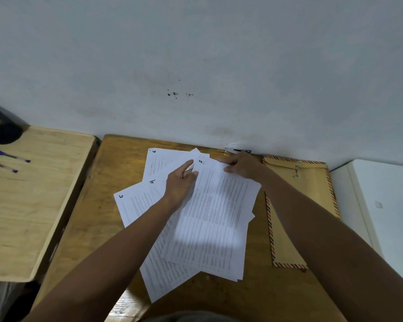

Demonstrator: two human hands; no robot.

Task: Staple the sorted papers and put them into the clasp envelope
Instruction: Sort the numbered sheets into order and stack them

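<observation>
- Several white papers (209,219) lie fanned across the middle of the brown wooden counter (98,205), overlapping one another at different angles.
- Each sheet is covered in dense lines of small print, too fine to read, and some bear a large handwritten number in black at a top corner: a 5 on the lowest left sheet, a 4 just above it, a 6 on the far sheet, and a mark on the top sheet that cannot be read for certain.
- One sheet lies uppermost, tilted to the right, with a soft shadow band across its lower half.
- The left hand (180,184) rests on the fan near the sheets' top corners, its forefinger stretched out and pointing forward, the other fingers loosely bent; it grips nothing that can be made out.
- The right hand (242,167) lies at the upper right corner of the top sheet, fingers bent down onto the paper's edge; whether it pinches the sheet or merely presses it cannot be told.
- A brown clasp envelope (298,205) with a red-and-dark striped border lies flat just right of the papers, its metal clasp near the far end, partly crossed by the right forearm.
- A small stapler (237,150) sits against the wall just beyond the right hand.
- Two blue pens (7,159) lie on a paler wooden surface to the left, near a dark mesh holder (0,126).
</observation>
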